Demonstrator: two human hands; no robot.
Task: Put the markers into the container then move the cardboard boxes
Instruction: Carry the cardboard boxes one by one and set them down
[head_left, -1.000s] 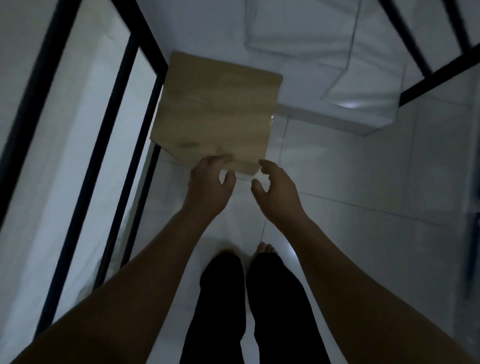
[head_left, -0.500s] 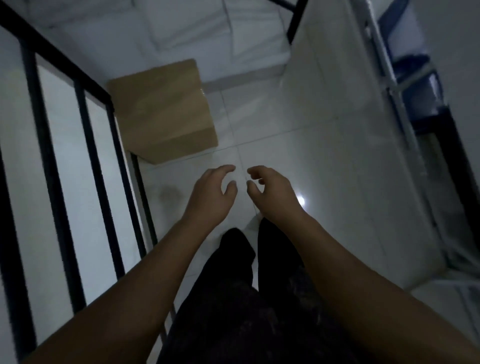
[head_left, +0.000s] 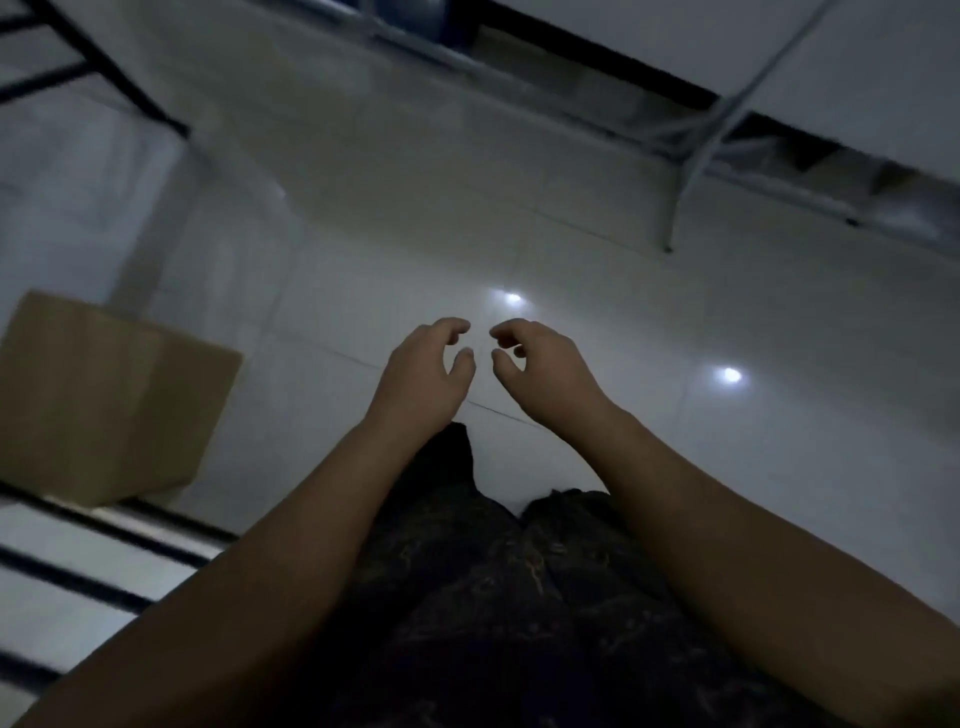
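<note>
The box (head_left: 104, 400) is seen on the floor (head_left: 649, 415) at the far left, beside a black frame (head_left: 130, 525), well apart from both hands and touched by neither. The left hand (head_left: 423, 382) and right hand (head_left: 545, 374) are held out side by side above the floor to the right of the box, close together but not touching. Each grip is loosely open and empty, fingers curled inward toward the other hand.

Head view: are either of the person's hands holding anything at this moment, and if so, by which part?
Nothing is held. The left hand and right hand hover empty with curled fingers, apart from the brown cardboard box on the floor.
</note>
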